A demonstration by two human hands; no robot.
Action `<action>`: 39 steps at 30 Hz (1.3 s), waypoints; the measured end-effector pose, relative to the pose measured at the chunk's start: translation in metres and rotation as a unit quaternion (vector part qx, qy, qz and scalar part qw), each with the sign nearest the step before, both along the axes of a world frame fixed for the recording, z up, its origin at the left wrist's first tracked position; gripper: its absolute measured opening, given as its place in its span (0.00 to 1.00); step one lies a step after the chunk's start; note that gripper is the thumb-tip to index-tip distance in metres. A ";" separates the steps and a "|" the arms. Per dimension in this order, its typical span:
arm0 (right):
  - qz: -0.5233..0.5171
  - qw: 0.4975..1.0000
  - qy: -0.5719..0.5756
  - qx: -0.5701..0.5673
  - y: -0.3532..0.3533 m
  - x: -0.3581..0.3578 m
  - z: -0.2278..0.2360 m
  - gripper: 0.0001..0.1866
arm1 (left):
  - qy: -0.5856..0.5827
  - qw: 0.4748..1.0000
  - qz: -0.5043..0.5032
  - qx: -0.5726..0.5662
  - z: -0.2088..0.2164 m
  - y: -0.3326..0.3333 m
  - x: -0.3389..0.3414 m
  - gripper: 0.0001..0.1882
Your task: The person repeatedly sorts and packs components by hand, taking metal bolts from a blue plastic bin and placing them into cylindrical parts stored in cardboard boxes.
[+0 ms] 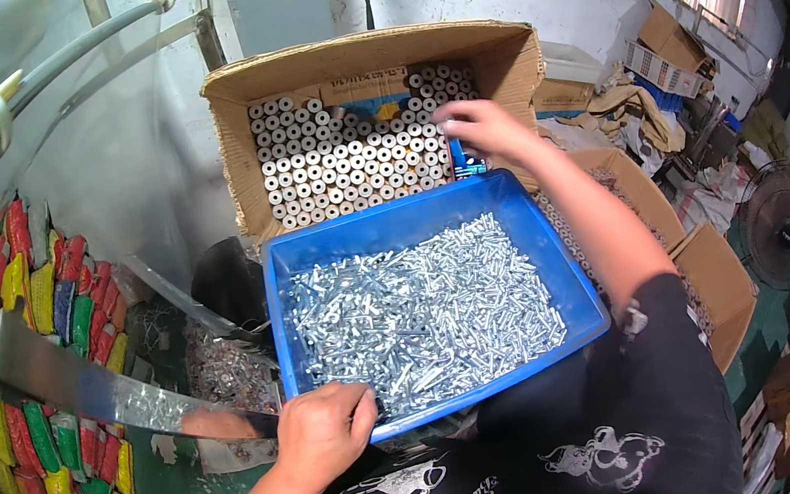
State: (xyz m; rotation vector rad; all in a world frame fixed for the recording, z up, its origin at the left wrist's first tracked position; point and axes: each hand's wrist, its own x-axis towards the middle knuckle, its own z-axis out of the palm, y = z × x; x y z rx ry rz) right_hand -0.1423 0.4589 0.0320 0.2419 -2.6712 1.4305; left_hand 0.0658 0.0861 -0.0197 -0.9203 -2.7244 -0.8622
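A blue plastic bin (391, 215) lies before me, its bottom covered by many small shiny metal pins (443, 301). My left hand (327, 426) is closed at the bin's near left corner, with its fingers curled on the rim. Beyond the bin, my right hand (484, 128) reaches into an open cardboard box (368, 54). Its fingers are bent together, and whatever they hold is hidden. Just below them a blue packet (467, 162) stands at the end of rows of white cylinders with centre holes (343, 163).
A curved metal rail (112, 388) and clear plastic sheeting pass on my left, near stacked coloured sacks (48, 437). To the right are an open carton (719, 287) and a fan (785, 233). A dark container (226, 281) stands left of the bin.
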 end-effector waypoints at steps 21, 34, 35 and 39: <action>-0.266 0.909 0.247 0.203 -0.170 -0.145 -0.038 0.08 | -0.014 1.000 -0.011 0.014 -0.001 -0.001 -0.001 0.07; 0.110 0.991 0.000 0.080 -0.308 -0.016 -0.032 0.16 | 0.035 0.999 0.000 0.020 0.002 0.004 0.009 0.10; 0.111 0.978 0.144 0.101 -0.298 -0.018 -0.042 0.18 | 0.039 0.999 -0.005 0.025 0.001 0.006 0.008 0.10; 0.160 0.953 0.169 0.191 -0.213 0.032 -0.042 0.16 | 0.037 0.999 0.015 0.021 -0.005 -0.003 0.011 0.09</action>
